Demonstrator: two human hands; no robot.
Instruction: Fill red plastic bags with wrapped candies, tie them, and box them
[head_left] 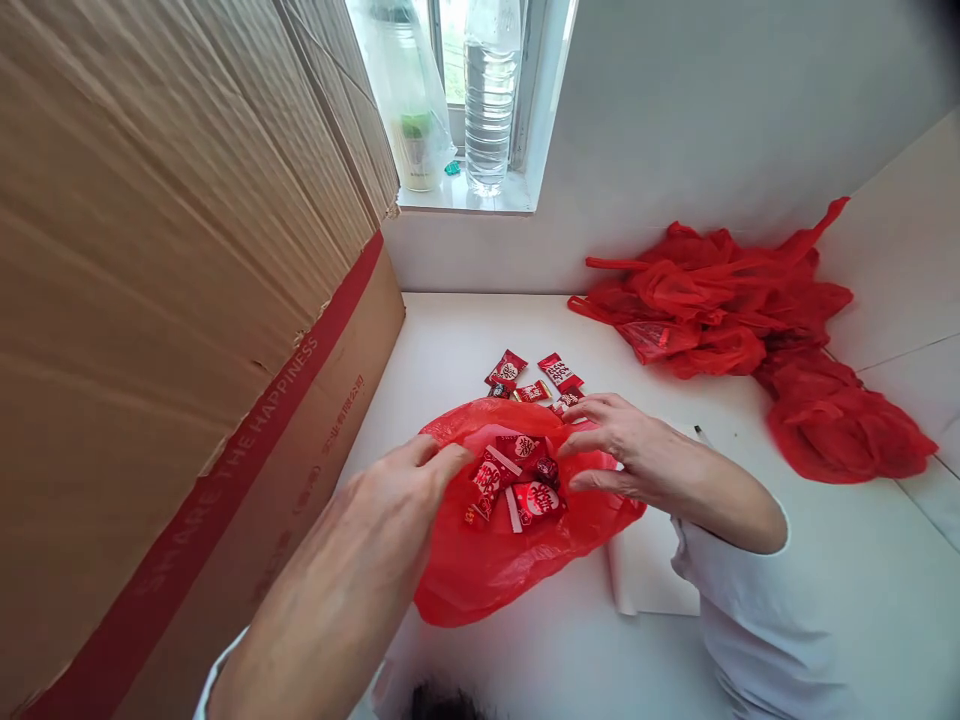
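Observation:
An opened red plastic bag (495,585) lies on the white table with several red-wrapped candies (538,500) inside it. At the bag's left rim is my left hand (401,500), closed on the plastic; its thumb shows and most of its fingers are hidden. My right hand (626,445) is over the right side of the opening, its fingers curved and apart, with nothing visible between them. Just beyond the far rim, several more wrapped candies (559,372) are on the table, the closest one near my right fingertips.
On the left stands a large cardboard box (352,330). Crumpled red bags (712,290) are heaped at the back right. A white paper pad (652,570) lies under my right forearm, a pen (701,435) near it. On the windowsill stands a water bottle (489,110).

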